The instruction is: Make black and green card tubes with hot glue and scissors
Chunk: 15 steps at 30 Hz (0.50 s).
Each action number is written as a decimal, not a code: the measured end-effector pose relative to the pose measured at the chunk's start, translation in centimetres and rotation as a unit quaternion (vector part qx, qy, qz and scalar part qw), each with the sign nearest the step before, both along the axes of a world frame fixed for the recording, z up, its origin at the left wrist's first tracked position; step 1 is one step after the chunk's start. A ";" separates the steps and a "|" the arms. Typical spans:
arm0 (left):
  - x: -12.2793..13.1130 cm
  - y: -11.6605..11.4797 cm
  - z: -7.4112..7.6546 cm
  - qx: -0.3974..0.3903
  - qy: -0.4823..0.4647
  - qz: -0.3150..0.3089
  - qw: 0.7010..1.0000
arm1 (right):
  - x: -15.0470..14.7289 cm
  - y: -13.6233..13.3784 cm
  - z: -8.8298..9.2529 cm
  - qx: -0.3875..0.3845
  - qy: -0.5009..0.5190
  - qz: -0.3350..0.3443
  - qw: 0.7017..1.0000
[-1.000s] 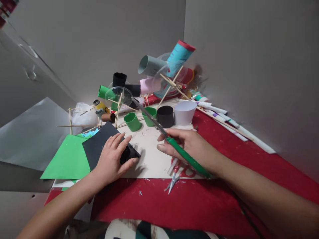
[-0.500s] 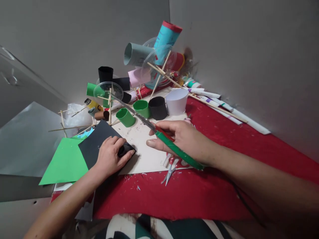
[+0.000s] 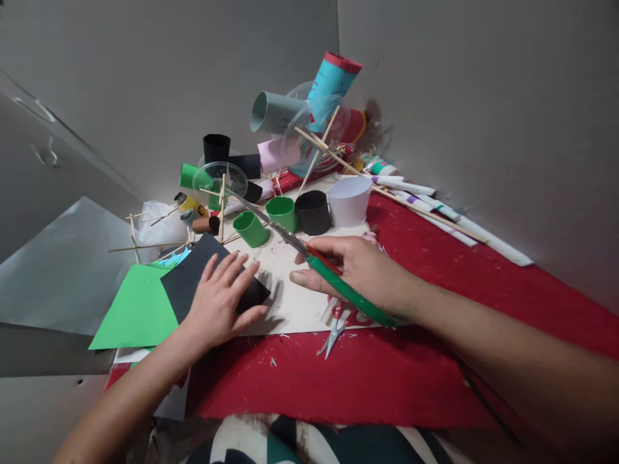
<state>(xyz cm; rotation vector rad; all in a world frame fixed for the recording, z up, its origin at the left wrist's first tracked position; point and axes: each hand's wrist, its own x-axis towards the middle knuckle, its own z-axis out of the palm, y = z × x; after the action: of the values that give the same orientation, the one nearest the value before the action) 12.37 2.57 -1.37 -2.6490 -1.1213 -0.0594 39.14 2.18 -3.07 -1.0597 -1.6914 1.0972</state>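
Observation:
My right hand grips a large pair of scissors with green and red handles. Their blades point up and to the left over the white board. Above the sheet of black paper, my left hand is open with its fingers spread; whether it touches the paper I cannot tell. Beyond the blades stand two green paper rings, a black paper ring and a white paper ring. A smaller pair of scissors lies below my right hand.
Green paper lies at the left beside grey sheeting. Stick frames and paper tubes joined to clear discs stand at the back. Rolled white paper sticks lie along the right wall on the red cloth.
My left hand has uncurled and spread its fingers, and the dark piece visible at its fingers before is no longer seen. The whole view has shifted slightly. My right hand keeps the scissors.

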 end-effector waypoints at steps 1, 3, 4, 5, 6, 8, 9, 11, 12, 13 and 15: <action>0.1 0.2 -0.4 -0.011 0.021 -0.006 1.000 | 0.0 0.0 0.0 0.001 -0.002 0.000 1.000; 0.3 0.5 -1.0 -0.025 0.039 -0.006 0.999 | 0.0 -0.1 -0.1 0.006 -0.001 0.000 1.000; 0.3 0.6 -1.1 -0.029 0.040 -0.003 0.999 | 0.0 -0.1 -0.1 0.011 0.001 -0.001 1.000; 0.3 0.7 -1.0 -0.035 0.040 0.000 0.999 | -0.1 -0.1 -0.1 0.015 0.005 -0.001 1.000; 0.2 0.7 -0.9 -0.044 0.040 0.003 0.998 | -0.1 -0.1 -0.1 0.018 0.008 -0.001 1.000; 0.1 0.4 -0.2 -0.065 0.032 0.007 0.997 | -0.1 -0.1 -0.1 0.020 0.012 0.001 1.000; 0.1 0.2 0.1 -0.069 0.023 0.009 0.997 | -0.1 -0.1 0.0 0.018 0.010 0.002 1.000; 0.2 -0.4 0.7 -0.059 0.002 0.008 0.998 | -0.1 -0.2 0.0 0.014 0.006 0.004 1.000; 0.3 -0.7 0.9 -0.046 -0.003 0.007 0.999 | -0.1 -0.2 0.0 0.012 0.005 0.005 1.000; 0.4 -1.0 0.9 -0.033 -0.001 0.005 0.999 | -0.1 -0.2 -0.1 0.011 0.006 0.005 1.000; 0.6 -1.2 0.5 -0.024 0.024 0.003 0.999 | -0.1 -0.2 -0.1 0.012 0.009 0.007 1.000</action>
<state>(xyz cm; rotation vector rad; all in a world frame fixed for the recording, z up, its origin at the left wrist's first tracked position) 13.01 1.36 -0.87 -2.6737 -1.1289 0.0312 39.02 1.98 -3.19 -1.0209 -1.6954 1.0911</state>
